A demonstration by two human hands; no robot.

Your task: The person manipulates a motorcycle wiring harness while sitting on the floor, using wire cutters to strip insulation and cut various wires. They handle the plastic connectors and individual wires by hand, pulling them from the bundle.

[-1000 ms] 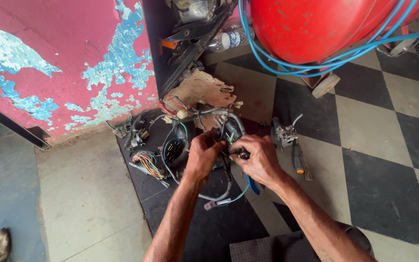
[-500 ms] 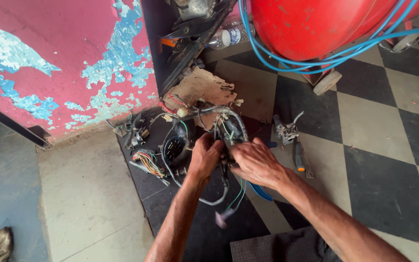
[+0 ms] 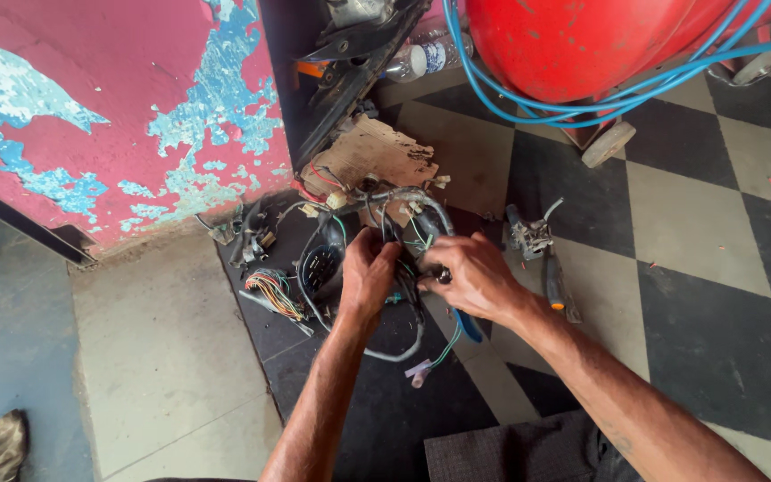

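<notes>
A tangled wiring harness of black cables and coloured wires lies on the chequered floor. My left hand grips a bundle of its black cables from above. Just to the right, my right hand is closed on the same harness, and a blue-handled tool sticks out below its fingers. A loose end with a pale connector hangs beneath both hands. A fan of coloured wires spreads at the harness's left side.
A red tank wrapped in blue hose stands at the top right. A torn cardboard piece, a plastic bottle, a small metal part and a screwdriver lie nearby. A peeling pink wall fills the left.
Both hands have shifted slightly on the harness, twisting and pulling the cables; the loose connector end below them has swung and dropped lower.
</notes>
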